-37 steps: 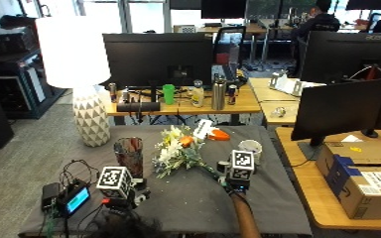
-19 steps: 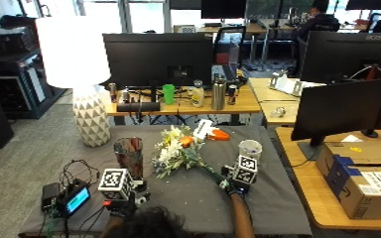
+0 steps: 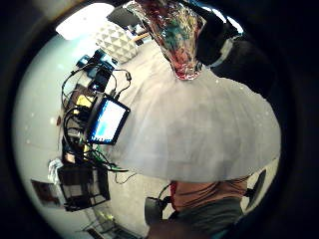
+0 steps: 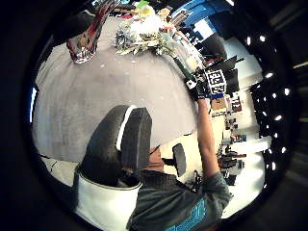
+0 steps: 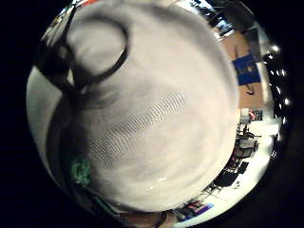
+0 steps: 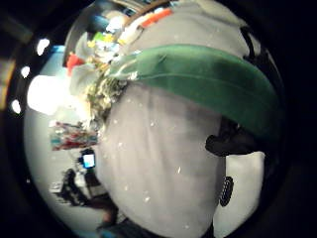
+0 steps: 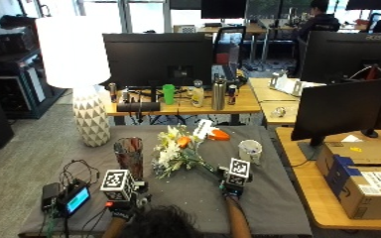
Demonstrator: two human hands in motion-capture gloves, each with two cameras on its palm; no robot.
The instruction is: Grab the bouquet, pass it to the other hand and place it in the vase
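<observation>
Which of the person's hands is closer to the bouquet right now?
The right hand, at the stem end of the bouquet. The left hand lies farther off, near the table's front edge, below the vase.

The right hand [image 7: 230, 184] has slid toward the bouquet [image 7: 175, 152] stem end.

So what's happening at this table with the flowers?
A person in black gloves is starting to pick up a bouquet lying on the grey table. Their right hand is down at the stem end, though whether it has closed on the stems can't be seen. The left hand rests near the table's front edge, holding nothing. The vase stands empty beside the flowers.
</observation>
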